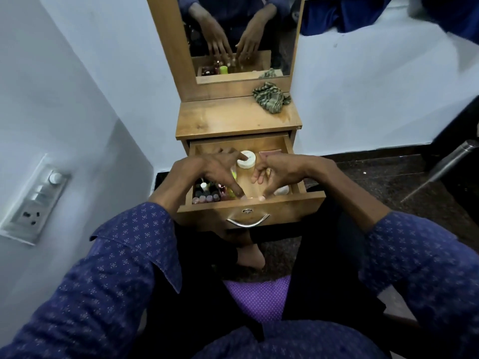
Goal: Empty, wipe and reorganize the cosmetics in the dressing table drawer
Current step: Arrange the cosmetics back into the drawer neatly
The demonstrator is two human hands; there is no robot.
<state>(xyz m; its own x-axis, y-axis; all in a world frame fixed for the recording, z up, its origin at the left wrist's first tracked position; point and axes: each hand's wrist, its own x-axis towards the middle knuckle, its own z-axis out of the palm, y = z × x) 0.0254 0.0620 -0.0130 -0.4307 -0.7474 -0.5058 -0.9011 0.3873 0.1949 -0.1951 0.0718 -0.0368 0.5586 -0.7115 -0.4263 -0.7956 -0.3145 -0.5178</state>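
While the drawer is standing pulled out from the wooden dressing table, its contents are sitting as follows. Item one: small bottles, packed upright in the near left corner, caps showing in pink, white and dark tones; these are looking light, hard and probably glass, so breakable and apt to topple together, and each is best being pinched at the cap or neck and lifted straight up. Item two: a round white jar, lying toward the far middle, rigid, smooth-sided and likely slippery, best being gripped across its rim. Item three: a flat pinkish case, at the far right, thin and stiff, needing a fingertip under one edge. Item four: a white object at the near right, partly hidden, kind not readable. Item five: a yellow-green tube, mostly covered, likely soft-walled. Left hand is hovering over the bottles, fingers spread and lightly bent, a fingertip touching the jar lid, gripping nothing. Right hand is hanging over the bare drawer floor, fingers loosely curled, holding nothing visible. A crumpled green cloth, soft and limp, is lying on the table top at the far right, below the mirror; bunching it in the palm is suiting it best.
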